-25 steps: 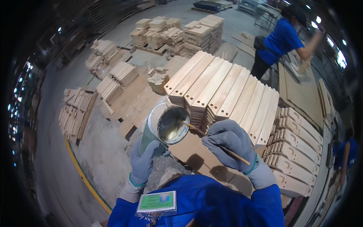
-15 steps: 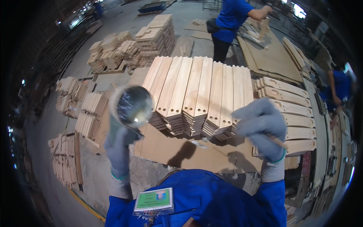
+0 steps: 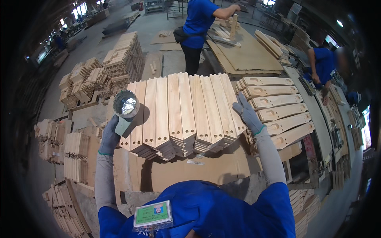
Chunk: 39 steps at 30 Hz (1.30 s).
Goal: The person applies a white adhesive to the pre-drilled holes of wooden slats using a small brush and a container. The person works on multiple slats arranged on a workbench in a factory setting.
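1. Head view, the step in hand: the left hand (image 3: 109, 137), in a grey work glove, is wrapped around a small round metal can with a shiny open top (image 3: 126, 104), holding it upright just beside the left edge of the stack of pale pointed wooden slats with drilled holes (image 3: 182, 111). The right hand (image 3: 247, 113), also gloved, lies spread and flat on the right-most slats, fingers pointing away from the person; it pinches nothing that can be seen.

2. By the look of it, this is a pause between working passes over the slats. A next move would call for keeping the can level while the right hand shifts along the boards.

3. Around: the slats rest on brown cardboard sheets (image 3: 206, 170) over the worktop. To the right lie curved wooden parts with slots (image 3: 278, 107), close enough to crowd the right arm. Further wood stacks (image 3: 119, 63) stand on the floor at left.

4. Beyond the stack, a person in a blue shirt (image 3: 198, 23) works at another table, well apart.
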{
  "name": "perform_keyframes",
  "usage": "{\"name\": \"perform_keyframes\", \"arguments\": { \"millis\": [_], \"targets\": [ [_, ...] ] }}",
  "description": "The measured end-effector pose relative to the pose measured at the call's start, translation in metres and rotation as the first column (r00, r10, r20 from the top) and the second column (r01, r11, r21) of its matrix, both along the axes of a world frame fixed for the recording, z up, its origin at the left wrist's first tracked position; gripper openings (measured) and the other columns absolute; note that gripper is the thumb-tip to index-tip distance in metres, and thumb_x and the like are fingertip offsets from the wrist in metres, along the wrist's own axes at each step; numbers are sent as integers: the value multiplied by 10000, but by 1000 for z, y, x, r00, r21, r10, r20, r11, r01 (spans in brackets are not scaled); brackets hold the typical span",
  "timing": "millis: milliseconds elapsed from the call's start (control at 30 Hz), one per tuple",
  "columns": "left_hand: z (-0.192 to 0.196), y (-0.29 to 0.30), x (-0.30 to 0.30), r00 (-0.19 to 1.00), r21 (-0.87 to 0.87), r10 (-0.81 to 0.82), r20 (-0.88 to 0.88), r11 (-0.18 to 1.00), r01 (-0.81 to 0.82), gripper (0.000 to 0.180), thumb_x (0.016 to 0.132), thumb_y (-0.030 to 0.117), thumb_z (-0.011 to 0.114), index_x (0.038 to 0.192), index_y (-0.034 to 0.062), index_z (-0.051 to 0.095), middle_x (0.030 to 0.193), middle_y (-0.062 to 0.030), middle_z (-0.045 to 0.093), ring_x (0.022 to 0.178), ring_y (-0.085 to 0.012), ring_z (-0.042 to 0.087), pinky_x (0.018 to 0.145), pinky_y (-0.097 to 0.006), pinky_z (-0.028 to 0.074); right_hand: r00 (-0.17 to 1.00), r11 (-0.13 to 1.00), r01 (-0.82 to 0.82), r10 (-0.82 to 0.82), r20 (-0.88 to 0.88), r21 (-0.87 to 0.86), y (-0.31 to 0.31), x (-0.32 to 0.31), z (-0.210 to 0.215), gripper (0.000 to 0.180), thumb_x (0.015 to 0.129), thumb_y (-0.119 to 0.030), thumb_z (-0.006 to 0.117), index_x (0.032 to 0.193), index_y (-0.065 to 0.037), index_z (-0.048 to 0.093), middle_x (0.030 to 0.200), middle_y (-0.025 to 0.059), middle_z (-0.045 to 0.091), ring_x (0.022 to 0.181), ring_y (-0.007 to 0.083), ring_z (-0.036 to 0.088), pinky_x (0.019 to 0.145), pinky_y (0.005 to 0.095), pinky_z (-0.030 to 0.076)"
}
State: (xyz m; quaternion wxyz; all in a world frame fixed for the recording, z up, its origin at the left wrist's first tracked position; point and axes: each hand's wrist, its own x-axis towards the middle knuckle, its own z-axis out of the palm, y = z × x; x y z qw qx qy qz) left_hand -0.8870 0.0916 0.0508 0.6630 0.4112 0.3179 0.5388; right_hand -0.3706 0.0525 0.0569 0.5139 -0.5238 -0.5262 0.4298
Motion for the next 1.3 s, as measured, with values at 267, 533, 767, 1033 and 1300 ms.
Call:
{"name": "perform_keyframes", "arguments": {
  "millis": [267, 533, 767, 1033, 1300],
  "targets": [
    [1, -3, 12, 973, 9, 5, -233, 1000, -3, 441, 972, 288, 394, 1270, -33, 446, 1232, -136, 532, 1119, -218, 536, 973, -341, 417, 978, 997, 79, -78, 193, 3, 1, -4, -7, 691, 883, -241, 585, 1384, 83, 237, 1449, 200, 276, 1354, 259, 246, 1095, 305, 199],
    [0, 0, 18, 874, 186, 154, -460, 980, -75, 366, 965, 227, 417, 1214, -32, 489, 1194, -104, 551, 1099, -202, 543, 950, -311, 418, 988, 995, 98, -95, 122, -18, 0, -6, 4, 643, 889, -214, 577, 1375, 75, 272, 1436, 190, 310, 1336, 242, 284, 1083, 300, 229],
    [-4, 21, 8, 923, 156, 16, -385, 987, 47, 422, 993, 254, 349, 1314, -16, 399, 1281, -113, 492, 1159, -194, 500, 992, -316, 391, 993, 992, 114, -113, 12, -50, 15, -15, 13, 607, 891, -170, 558, 1370, 76, 279, 1411, 182, 354, 1294, 232, 354, 1058, 291, 277],
    [2, 42, 18, 932, 222, 86, -351, 975, -6, 364, 953, 223, 450, 1210, -31, 494, 1163, -94, 567, 1072, -162, 550, 921, -278, 430, 985, 986, 154, -149, 91, -57, 41, -7, 6, 601, 890, -198, 555, 1361, 77, 303, 1398, 184, 368, 1290, 241, 362, 1058, 297, 283],
    [38, 1, -34, 917, 178, 286, -278, 953, -244, 311, 949, 181, 465, 1174, -23, 532, 1123, -113, 591, 1067, -191, 556, 898, -321, 458, 986, 912, 166, -165, -35, 376, 22, 26, 30, 543, 967, -195, 363, 1445, -43, 157, 1157, 145, 564, 1045, 208, 556, 935, 307, 433]
  ]
}}
